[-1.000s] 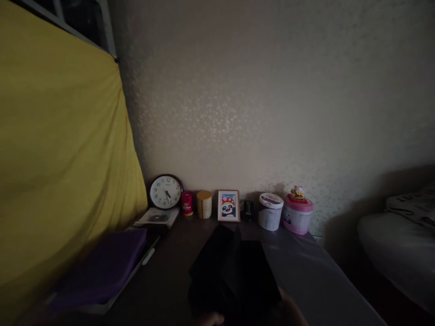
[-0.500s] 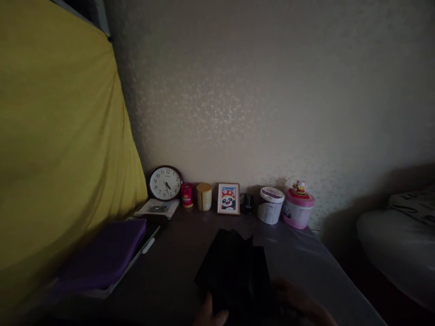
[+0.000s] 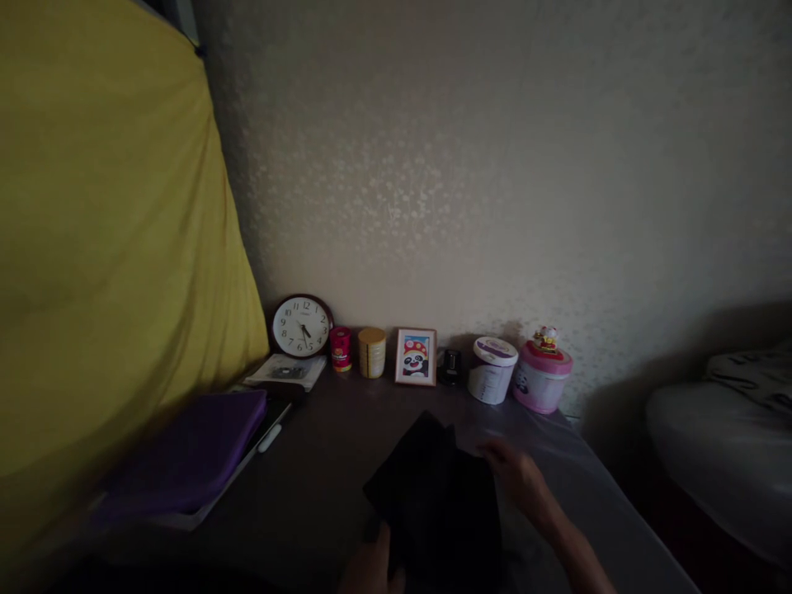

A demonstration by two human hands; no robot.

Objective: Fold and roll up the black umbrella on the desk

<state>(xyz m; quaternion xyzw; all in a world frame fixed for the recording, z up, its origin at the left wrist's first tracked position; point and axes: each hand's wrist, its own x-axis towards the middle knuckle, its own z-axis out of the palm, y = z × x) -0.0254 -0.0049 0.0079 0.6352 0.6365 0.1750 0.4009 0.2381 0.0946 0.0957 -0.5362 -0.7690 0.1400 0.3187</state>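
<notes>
A limp black cloth [image 3: 436,503] with pointed upper corners is held up over the near part of the table. It is too dark to tell whether it is a bag or a garment. At its lower left edge my left hand [image 3: 371,565] grips it, thumb in front and the other fingers partly hidden. My right hand [image 3: 518,477] is closed in a pinch at the cloth's upper right corner, with the forearm reaching in from the lower right.
Along the wall stand a clock [image 3: 302,327], a red can [image 3: 340,350], a yellow canister [image 3: 372,353], a panda picture frame [image 3: 416,357], a small black object [image 3: 451,366], a white tub [image 3: 492,371] and a pink tub [image 3: 543,379]. A purple folder [image 3: 191,450] lies left, beside a yellow curtain [image 3: 124,247].
My right hand has risen from the cloth's lower right side to its upper right corner. The cloth has shifted slightly and its outline has changed; my left hand stays at the lower left.
</notes>
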